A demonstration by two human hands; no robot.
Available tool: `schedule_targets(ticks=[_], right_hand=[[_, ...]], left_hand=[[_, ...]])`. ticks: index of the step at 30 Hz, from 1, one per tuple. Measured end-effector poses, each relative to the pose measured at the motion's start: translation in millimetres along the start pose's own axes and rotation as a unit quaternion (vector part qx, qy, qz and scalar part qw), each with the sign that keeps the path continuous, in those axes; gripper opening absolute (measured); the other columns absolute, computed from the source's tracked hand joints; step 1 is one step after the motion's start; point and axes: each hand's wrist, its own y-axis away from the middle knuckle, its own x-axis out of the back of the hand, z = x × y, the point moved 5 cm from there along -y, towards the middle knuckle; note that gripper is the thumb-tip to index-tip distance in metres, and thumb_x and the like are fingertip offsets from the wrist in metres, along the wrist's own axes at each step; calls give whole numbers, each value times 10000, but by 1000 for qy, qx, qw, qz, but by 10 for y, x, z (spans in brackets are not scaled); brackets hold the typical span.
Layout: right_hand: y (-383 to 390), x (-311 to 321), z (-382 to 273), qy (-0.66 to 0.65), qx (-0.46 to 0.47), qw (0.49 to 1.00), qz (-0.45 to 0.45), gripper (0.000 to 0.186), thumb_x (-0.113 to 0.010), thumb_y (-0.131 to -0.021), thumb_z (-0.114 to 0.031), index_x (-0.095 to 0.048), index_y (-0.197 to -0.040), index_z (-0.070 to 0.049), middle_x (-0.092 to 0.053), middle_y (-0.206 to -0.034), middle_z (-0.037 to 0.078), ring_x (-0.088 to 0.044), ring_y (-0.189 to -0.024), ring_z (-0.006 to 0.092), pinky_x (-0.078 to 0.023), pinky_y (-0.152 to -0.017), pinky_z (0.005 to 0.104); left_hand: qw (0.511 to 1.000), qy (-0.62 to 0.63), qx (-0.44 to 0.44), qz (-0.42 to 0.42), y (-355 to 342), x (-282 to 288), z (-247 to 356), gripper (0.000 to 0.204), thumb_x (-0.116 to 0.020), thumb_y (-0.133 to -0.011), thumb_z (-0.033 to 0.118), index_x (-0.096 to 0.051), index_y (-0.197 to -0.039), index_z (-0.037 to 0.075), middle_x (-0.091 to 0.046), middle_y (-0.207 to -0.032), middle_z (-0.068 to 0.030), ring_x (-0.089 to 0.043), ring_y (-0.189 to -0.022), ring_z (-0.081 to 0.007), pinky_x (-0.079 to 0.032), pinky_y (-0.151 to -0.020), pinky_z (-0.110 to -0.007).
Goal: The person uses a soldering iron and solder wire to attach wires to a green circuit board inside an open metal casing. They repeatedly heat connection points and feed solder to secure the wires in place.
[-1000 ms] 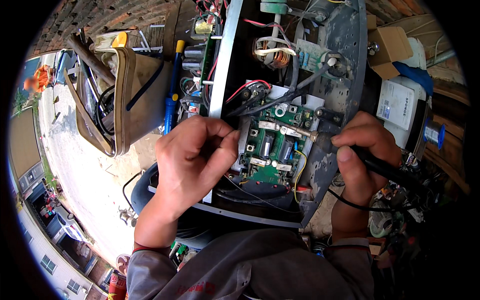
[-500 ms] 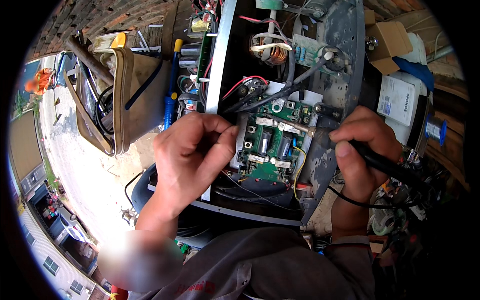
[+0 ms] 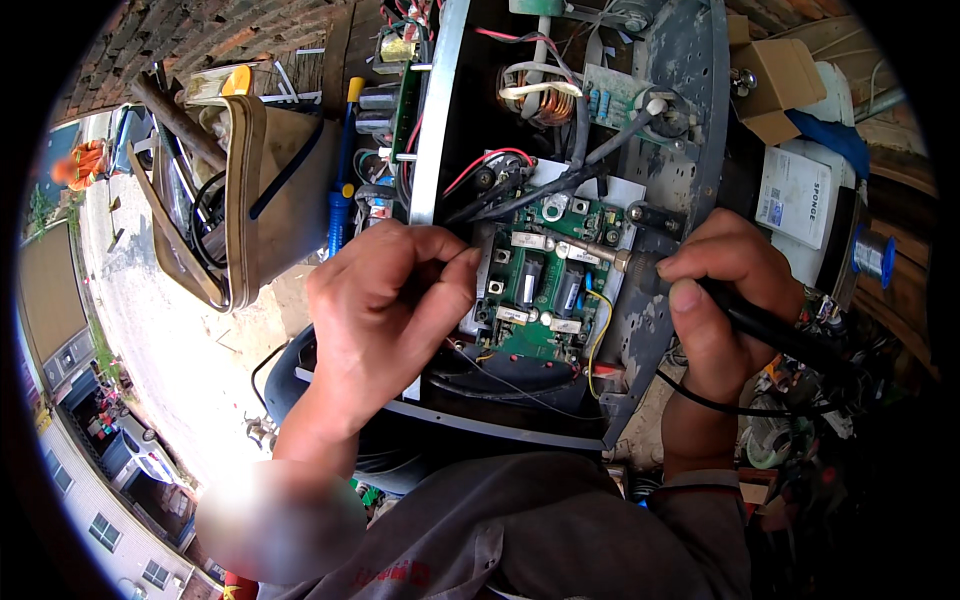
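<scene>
One green circuit board (image 3: 548, 285) inside an open metal chassis (image 3: 640, 335), toward the near right corner and short of the near edge. Right grip (image 3: 740, 260) closed around the black handle of a soldering iron (image 3: 745, 318), to the right of the board and above the chassis's right wall; metal shaft directed leftward across the far part of the board, contact at the tip impossible to tell. Left grip (image 3: 375, 290) with thumb and forefinger together at the tips, beside the board's left edge and over the near part of the bright rail (image 3: 437, 130); impossible to tell whether on anything thin. Board thus between the two grips, held by neither.

Markings: on the board, white rectangular components (image 3: 535, 241) with dark print, too small to read. Beyond the chassis's right wall, a white box (image 3: 795, 205) with large dark lettering along one side and a square code; nearby, a blue spool (image 3: 873, 255) of silvery wire. On the grey garment (image 3: 480, 520) below the near edge, small red lettering, indistinct.
</scene>
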Motion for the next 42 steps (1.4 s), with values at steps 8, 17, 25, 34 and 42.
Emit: schedule_targets(ticks=[8, 17, 25, 34, 42], right_hand=[[-8, -5, -4, 1, 12, 1000, -1, 124, -690, -717, -62, -690, -795, 34, -633, -652, 119, -568, -536, 191, -409, -496, 288], [-14, -5, -1, -5, 13, 1000, -9, 126, -687, -703, -40, -688, -805, 35, -625, -654, 120, -571, -533, 194, -412, -493, 288], [-16, -1, -2, -3, 14, 1000, -11, 116, -683, -713, -38, -683, -802, 36, -627, -653, 121, -572, -531, 193, -415, -496, 287], [-15, -9, -1, -6, 12, 1000, -9, 112, -690, -717, -35, -686, -808, 30, -630, -658, 115, -572, -540, 189, -416, -499, 283], [-15, -7, 1, 1, 15, 1000, -10, 112, -693, -719, -38, -685, -808, 29, -627, -659, 111, -572, -537, 185, -412, -496, 280]], left_hand=[[1000, -22, -15, -3, -1, -10, 15, 86, -795, -820, 28, -721, -864, 16, -619, -710, -47, -600, -602, -133, -468, -555, -276], [1000, -16, -21, 0, -15, -3, 21, 87, -797, -820, 29, -723, -864, 15, -621, -714, -45, -591, -596, -125, -463, -552, -273], [997, -42, -59, -7, -44, -10, 65, 85, -797, -816, 25, -721, -852, 22, -638, -713, -53, -597, -603, -157, -464, -562, -290], [997, -43, -56, -8, -45, -11, 66, 88, -801, -810, 26, -719, -843, 27, -644, -717, -57, -597, -611, -170, -465, -578, -296], [998, -39, -37, -13, -46, -31, 72, 91, -800, -812, 33, -716, -848, 31, -640, -715, -58, -595, -610, -179, -463, -584, -299]])
